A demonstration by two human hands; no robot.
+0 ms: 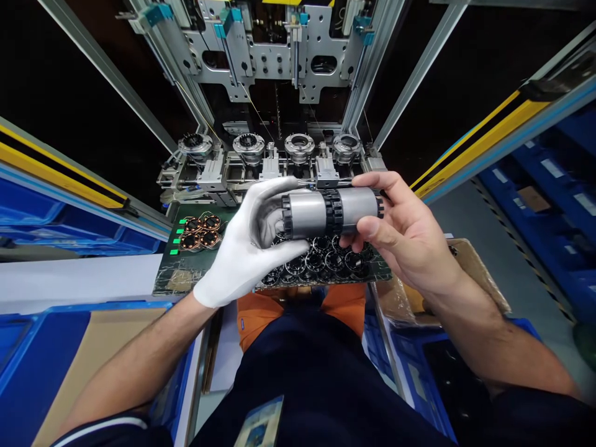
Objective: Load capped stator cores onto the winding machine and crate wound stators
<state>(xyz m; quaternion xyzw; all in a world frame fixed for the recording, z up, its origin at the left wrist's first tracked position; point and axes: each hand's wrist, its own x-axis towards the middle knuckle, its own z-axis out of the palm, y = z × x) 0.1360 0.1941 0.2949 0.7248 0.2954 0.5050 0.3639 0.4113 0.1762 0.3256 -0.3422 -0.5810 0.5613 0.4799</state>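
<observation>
The left forearm (139,354) and right forearm (493,329), both bare below dark sleeves (549,403), reach up and inward. The left hand (246,233), in a white glove (228,264) ending at the wrist, is cupped in a C shape, fingers arched above and thumb (288,250) stretched out below, with a wide gap between. Opposite it, the bare right hand (410,233) is closed in a grip: index finger reaching along the top, thumb (384,233) across the near side, other fingertips curled underneath.
</observation>
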